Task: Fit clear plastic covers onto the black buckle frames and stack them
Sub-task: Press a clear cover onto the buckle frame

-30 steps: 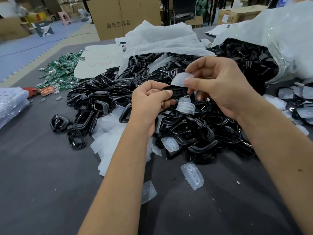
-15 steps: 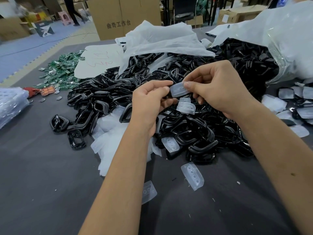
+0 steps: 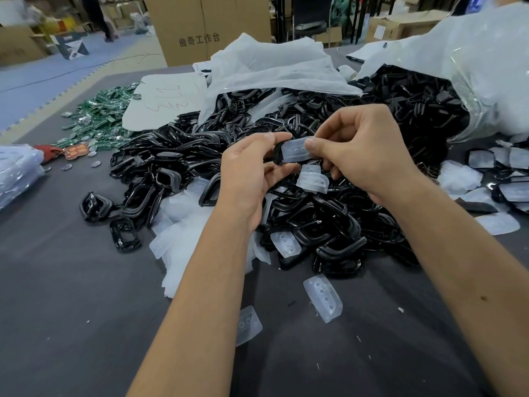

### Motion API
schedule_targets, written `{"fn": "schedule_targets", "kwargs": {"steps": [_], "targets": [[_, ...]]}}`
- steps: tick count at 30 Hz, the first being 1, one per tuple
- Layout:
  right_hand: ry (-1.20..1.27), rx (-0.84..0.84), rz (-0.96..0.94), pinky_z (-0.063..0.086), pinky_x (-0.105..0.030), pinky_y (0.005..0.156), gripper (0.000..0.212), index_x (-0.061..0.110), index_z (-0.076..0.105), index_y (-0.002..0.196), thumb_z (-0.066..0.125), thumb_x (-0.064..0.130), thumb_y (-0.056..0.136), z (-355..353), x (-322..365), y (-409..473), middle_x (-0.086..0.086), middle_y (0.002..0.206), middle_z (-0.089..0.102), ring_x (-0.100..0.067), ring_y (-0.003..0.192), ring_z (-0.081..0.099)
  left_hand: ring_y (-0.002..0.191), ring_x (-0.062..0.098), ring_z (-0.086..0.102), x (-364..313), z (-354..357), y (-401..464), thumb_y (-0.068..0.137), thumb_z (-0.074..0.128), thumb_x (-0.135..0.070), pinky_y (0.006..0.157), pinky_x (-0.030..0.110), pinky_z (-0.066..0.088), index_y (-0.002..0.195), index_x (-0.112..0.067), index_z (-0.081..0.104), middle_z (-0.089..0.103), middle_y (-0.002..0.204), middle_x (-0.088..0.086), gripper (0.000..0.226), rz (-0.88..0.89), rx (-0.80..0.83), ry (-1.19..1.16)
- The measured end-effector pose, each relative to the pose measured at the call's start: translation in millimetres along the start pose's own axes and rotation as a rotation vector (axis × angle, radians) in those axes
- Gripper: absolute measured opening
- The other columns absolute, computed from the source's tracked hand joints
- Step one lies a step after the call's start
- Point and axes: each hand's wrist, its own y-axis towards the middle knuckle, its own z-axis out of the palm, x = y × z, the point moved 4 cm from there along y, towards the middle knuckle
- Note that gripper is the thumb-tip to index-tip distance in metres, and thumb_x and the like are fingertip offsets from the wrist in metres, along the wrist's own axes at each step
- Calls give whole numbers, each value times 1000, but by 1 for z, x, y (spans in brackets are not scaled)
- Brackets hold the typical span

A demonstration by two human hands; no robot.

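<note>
Above a heap of black buckle frames (image 3: 329, 224) on a grey worktable (image 3: 71, 296), the left hand (image 3: 252, 173) pinches one black buckle frame (image 3: 277, 154) while the right hand (image 3: 363, 150) presses a clear plastic cover (image 3: 296, 149) against it with thumb and forefinger. A second clear cover (image 3: 312, 180) hangs beneath the right fingers. The cover may seat crooked if pushed from one end only, and the spare could drop into the heap. Most of the held frame is hidden behind fingers and cover; whether any edge has clipped home cannot be told. How the spare is held is unclear.
</note>
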Motion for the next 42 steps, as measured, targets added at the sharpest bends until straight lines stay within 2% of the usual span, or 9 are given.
{"fn": "schedule_targets", "kwargs": {"steps": [5,11,21,27,30,37,39,42], "targets": [[-6,-40,56,46,-22,40,17,15,72,73,85,17,83,0,0,-1,-2,60,73,-12,43,62,78,22,71,0,-1,2,104,51,-9,67,25,58,102,2,76,74,91,16,27,18,17,-10],[10,-45,81,45,-23,40,18,14,71,72,85,16,83,3,0,-3,-3,61,73,-13,42,62,79,24,69,1,0,2,104,52,-9,69,27,59,100,-2,77,76,90,15,27,24,26,-9],[187,-60,174,42,-22,39,19,5,70,71,81,5,86,4,1,-5,-10,61,72,-13,43,56,82,29,66,1,0,2,104,52,-6,69,25,58,101,0,77,75,95,17,26,26,35,-6],[168,-74,181,42,-22,38,20,7,70,70,82,6,86,7,1,-6,-10,61,72,-12,42,57,80,22,70,0,0,0,98,61,3,68,23,58,103,0,74,72,96,18,15,44,36,12],[177,-79,185,42,-22,38,20,7,70,70,84,8,84,7,0,-7,-10,61,72,-12,42,57,81,26,68,0,-1,-1,92,67,8,69,21,57,106,-1,75,68,94,17,18,59,31,55],[216,-64,228,45,-21,42,15,4,72,74,81,4,86,7,-1,-6,-9,63,73,-11,46,59,79,25,69,-1,-1,-2,91,68,11,68,20,57,106,-3,76,69,94,16,23,71,19,84],[239,-65,239,46,-21,43,11,2,70,80,80,1,85,7,0,-6,-9,62,73,-12,46,60,80,25,69,-1,-2,-1,90,68,11,68,20,56,107,-2,75,70,95,17,23,75,20,86],[253,-93,249,45,-22,42,17,2,65,88,81,0,84,7,-1,-7,-9,62,72,-13,45,59,82,26,68,-1,-2,-1,90,67,11,68,19,56,107,-2,75,71,94,13,23,82,24,91]]}}
